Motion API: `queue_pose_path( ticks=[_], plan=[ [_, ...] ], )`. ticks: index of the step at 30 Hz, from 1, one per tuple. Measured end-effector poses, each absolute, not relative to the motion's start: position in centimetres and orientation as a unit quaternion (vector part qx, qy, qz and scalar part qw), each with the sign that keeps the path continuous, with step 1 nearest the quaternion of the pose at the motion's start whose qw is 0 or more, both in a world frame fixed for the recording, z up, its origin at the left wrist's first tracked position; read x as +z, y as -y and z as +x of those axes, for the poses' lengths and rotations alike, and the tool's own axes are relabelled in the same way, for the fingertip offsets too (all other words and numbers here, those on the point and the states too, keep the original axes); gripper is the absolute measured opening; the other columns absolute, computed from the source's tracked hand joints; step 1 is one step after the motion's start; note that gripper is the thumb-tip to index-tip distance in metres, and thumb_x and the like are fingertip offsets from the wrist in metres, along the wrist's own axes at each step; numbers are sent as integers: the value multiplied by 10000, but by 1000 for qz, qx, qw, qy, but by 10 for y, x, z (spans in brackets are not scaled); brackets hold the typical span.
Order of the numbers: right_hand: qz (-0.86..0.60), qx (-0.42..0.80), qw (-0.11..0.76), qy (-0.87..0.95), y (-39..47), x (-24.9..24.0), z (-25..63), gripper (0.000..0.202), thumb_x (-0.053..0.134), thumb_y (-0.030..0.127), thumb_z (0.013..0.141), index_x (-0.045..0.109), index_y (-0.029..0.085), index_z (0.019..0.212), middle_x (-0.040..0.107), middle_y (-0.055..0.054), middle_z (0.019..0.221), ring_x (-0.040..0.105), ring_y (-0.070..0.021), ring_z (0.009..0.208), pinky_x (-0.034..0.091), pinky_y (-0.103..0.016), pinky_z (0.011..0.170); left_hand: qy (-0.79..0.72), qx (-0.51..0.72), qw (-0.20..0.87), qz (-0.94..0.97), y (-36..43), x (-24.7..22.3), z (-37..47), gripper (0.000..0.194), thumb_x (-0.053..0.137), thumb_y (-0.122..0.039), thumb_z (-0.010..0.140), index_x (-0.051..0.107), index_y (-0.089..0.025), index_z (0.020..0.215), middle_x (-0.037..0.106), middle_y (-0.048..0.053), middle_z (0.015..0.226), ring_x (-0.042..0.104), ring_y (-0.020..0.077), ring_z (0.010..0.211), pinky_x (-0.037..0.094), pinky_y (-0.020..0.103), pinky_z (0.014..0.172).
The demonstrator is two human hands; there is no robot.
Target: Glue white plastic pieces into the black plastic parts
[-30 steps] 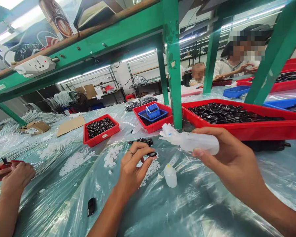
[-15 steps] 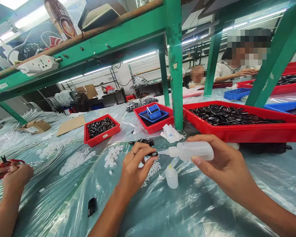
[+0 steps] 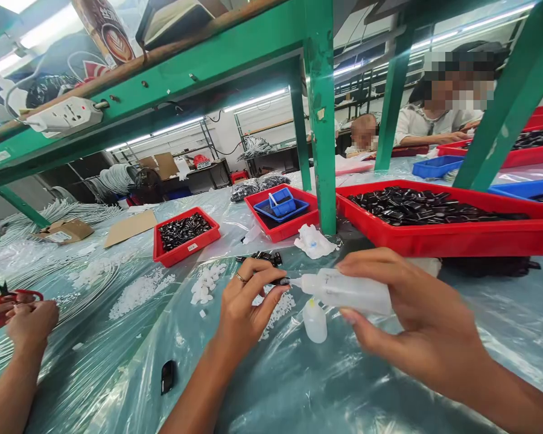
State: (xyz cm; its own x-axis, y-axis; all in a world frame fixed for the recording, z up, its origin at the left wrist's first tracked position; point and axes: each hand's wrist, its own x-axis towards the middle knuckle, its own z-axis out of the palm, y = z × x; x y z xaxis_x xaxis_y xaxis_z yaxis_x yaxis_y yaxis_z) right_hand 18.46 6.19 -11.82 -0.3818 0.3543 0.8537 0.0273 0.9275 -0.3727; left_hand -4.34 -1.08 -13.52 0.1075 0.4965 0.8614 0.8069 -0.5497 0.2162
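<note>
Between the fingertips of my left hand [image 3: 248, 301] is a small black plastic piece [image 3: 281, 281], mostly covered by the fingers. My right hand [image 3: 411, 313] is closed around a translucent squeeze bottle [image 3: 350, 290], held on its side. The bottle's narrow nozzle points left and meets the end of the black piece; whether they touch I cannot tell. Under the nozzle a second translucent bottle [image 3: 315, 322] stands upright on the plastic-covered table. Small white pieces [image 3: 278, 310] lie behind my left hand, and several black pieces [image 3: 265, 259] lie just beyond it.
Red trays of black parts [image 3: 185, 259] [image 3: 434, 244] stand farther back, beside a green post [image 3: 324, 132]. A crumpled white tissue [image 3: 314, 242] lies near the post. One black piece [image 3: 168, 377] is at front left. A co-worker's hands [image 3: 31, 322] hold red-handled cutters at far left.
My right hand has turned and come slightly nearer, tilting the bottle so its base sits lower. My left hand stays almost in place with the black piece. The co-worker's hands shift slightly.
</note>
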Motion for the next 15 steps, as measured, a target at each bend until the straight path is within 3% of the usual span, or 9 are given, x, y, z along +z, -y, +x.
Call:
queue_pose_path(
  ticks=[4, 15],
  plan=[
    [-89, 63, 531, 840, -59, -114, 189, 291, 669, 144, 892, 603, 214, 1167, 647, -54, 1092, 657, -156, 948, 555, -266, 813, 447, -495, 159, -728, 12, -134, -42, 166, 684, -110, 917, 669, -170, 1071, 618, 31, 961, 588, 100, 830, 508, 175, 649],
    [-85, -10, 521, 849, -57, -115, 191, 276, 628, 100, 895, 628, 227, 1140, 633, -59, 1102, 669, -142, 849, 570, -251, 699, 448, -483, 160, -735, 11, -134, -42, 167, 684, -136, 928, 671, -171, 1090, 613, 33, 969, 580, 96, 835, 496, 174, 649]
  ],
)
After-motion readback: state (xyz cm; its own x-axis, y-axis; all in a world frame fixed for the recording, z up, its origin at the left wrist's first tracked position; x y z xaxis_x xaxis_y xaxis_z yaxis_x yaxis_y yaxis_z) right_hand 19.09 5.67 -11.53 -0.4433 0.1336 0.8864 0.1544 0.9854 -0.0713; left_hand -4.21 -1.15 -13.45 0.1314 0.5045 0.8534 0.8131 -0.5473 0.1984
